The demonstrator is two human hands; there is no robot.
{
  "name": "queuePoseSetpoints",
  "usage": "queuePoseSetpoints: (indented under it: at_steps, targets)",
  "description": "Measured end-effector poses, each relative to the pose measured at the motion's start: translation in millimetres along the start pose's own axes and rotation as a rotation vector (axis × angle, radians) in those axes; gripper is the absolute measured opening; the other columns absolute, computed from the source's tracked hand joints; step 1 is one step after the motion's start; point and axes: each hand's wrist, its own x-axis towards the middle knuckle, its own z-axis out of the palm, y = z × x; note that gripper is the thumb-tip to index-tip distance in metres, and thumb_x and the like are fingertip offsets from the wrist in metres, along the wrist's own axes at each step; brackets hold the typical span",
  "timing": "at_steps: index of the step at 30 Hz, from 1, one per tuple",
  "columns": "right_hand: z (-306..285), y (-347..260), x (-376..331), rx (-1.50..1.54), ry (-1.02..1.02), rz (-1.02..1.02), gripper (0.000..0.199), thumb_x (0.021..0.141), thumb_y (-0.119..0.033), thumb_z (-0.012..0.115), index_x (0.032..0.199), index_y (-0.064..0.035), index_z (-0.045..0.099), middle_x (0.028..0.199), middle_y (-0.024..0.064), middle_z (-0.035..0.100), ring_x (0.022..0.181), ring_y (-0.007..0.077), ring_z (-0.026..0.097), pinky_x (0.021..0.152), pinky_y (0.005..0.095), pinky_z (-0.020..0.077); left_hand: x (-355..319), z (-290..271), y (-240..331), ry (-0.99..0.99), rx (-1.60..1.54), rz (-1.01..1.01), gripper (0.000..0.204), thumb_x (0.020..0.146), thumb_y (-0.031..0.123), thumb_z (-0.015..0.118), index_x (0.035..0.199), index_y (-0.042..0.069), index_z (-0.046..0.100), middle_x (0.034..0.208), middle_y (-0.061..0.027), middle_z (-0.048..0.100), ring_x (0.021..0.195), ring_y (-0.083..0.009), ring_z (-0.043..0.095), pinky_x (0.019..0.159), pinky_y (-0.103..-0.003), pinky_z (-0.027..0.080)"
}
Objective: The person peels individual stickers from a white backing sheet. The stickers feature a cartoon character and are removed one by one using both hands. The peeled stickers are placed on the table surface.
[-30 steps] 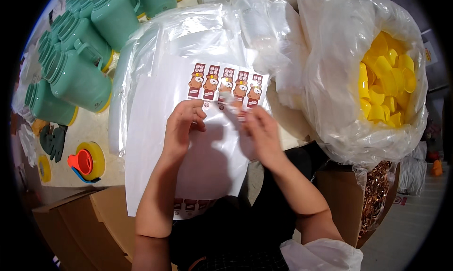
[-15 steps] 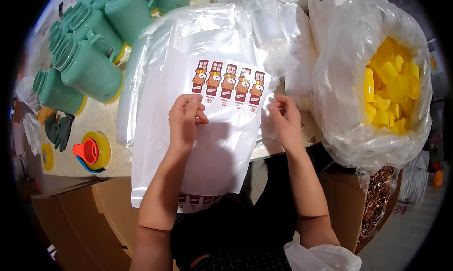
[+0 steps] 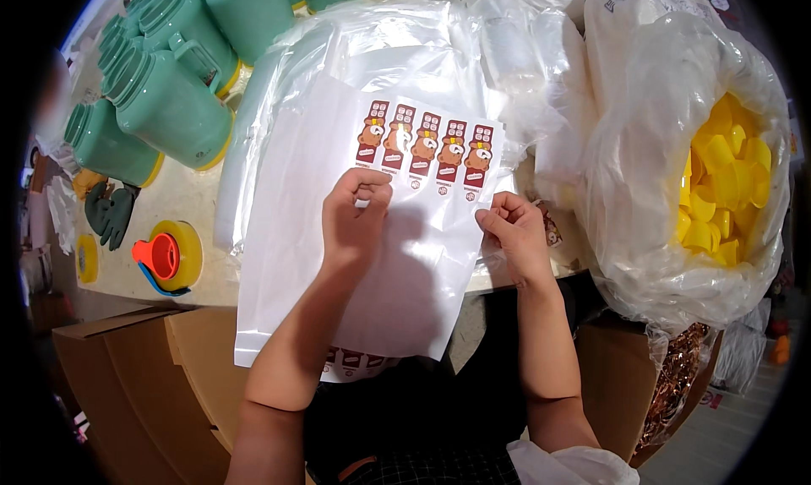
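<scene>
A white sticker sheet (image 3: 338,282) lies over a stack of clear plastic bags (image 3: 405,67) at the table's front and hangs past the edge. Several brown bear stickers (image 3: 424,145) form a row across its upper part; more show on its lower end by my lap. My left hand (image 3: 359,215) is over the sheet just below the row, thumb and fingertips pressed together. Whatever might be between them is too small to make out. At the sheet's right edge, my right hand (image 3: 517,236) has thumb and forefinger closed on the margin.
Green jugs (image 3: 169,105) with yellow bases crowd the far left. Nearer are a dark glove (image 3: 110,215), a yellow tape roll (image 3: 190,257) and a red ring-shaped piece (image 3: 156,257). On the right stands a plastic sack of yellow parts (image 3: 726,181). Cardboard boxes (image 3: 135,384) flank my legs.
My right hand has come down and in to the sheet's right edge and pinches it. The left hand has shifted slightly right, its fingers drawn together. The view has shifted a little.
</scene>
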Motion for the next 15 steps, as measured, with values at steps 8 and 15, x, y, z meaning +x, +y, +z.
queuePoseSetpoints:
  at_steps: [8, 15]
  targets:
    - [28.6, -9.6, -9.5, -0.02, -0.078, -0.133, 0.004, 0.088, -0.003, 0.066, 0.091, -0.0002, 0.066, 0.07, -0.0075, 0.055, 0.061, -0.0007, 0.042, 0.055, 0.0178, 0.0324, -18.0, 32.6, 15.4, -0.031, 0.498, 0.797, 0.03, 0.07, 0.003, 0.076, 0.096, 0.011, 0.064, 0.094, -0.0019, 0.062, 0.088, -0.0228, 0.059, 0.076, -0.034, 0.05]
    - [43.9, -0.3, -11.6, -0.135, -0.117, -0.257, 0.003, 0.088, -0.004, 0.065, 0.087, -0.0023, 0.063, 0.067, -0.0086, 0.045, 0.061, 0.0007, 0.036, 0.055, 0.0192, 0.0311, -13.6, 25.7, 16.4, 0.033, 0.519, 0.834, 0.03, 0.067, 0.005, 0.078, 0.093, 0.012, 0.064, 0.093, 0.0003, 0.063, 0.085, -0.0227, 0.06, 0.072, -0.035, 0.05]
